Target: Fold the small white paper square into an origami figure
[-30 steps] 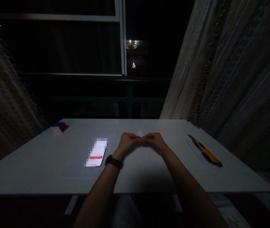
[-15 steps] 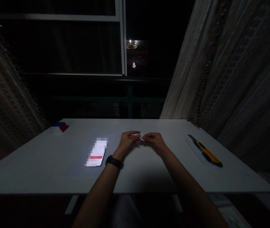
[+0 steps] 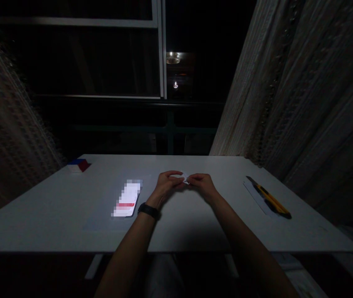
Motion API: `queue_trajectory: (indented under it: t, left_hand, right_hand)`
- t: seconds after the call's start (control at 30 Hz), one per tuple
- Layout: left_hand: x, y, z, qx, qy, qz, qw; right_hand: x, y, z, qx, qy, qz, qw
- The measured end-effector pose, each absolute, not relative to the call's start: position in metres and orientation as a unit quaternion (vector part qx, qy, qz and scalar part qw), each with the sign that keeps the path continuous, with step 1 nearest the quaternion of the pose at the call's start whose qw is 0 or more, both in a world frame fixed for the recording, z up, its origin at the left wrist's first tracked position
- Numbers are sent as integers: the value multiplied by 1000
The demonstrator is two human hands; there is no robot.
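Note:
Over the middle of the white table (image 3: 71, 211), my two hands meet at a small white piece of paper (image 3: 185, 178). My left hand (image 3: 165, 184), with a black watch (image 3: 148, 210) on its wrist, pinches the paper from the left between thumb and fingers. From the right, my right hand (image 3: 204, 184) grips its edge with thumb and fingertips close together. The fingers cover much of the paper, so its full shape cannot be made out.
To the left lies a phone (image 3: 128, 200) with a lit, blurred screen. A puzzle cube (image 3: 78, 165) sits at the far left. A yellow and black utility knife (image 3: 271, 198) rests at the right, beside a white strip (image 3: 255, 198). Curtains (image 3: 238, 95) hang on both sides.
The white paper has turned between my fingers, and more of its face shows now. Both hands stay in nearly the same place.

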State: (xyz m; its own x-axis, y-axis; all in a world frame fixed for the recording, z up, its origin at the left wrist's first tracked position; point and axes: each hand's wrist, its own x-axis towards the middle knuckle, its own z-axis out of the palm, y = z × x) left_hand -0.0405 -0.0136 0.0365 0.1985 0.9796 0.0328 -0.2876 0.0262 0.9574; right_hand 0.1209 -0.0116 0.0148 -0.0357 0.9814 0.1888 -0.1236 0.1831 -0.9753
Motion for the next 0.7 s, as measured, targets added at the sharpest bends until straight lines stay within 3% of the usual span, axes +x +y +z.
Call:
queue_trajectory:
  t: [0.7]
  left_hand:
    - [-34, -11, 29, 526, 360, 518, 571]
  right_hand:
    - [105, -9, 2, -447, -524, 362, 629]
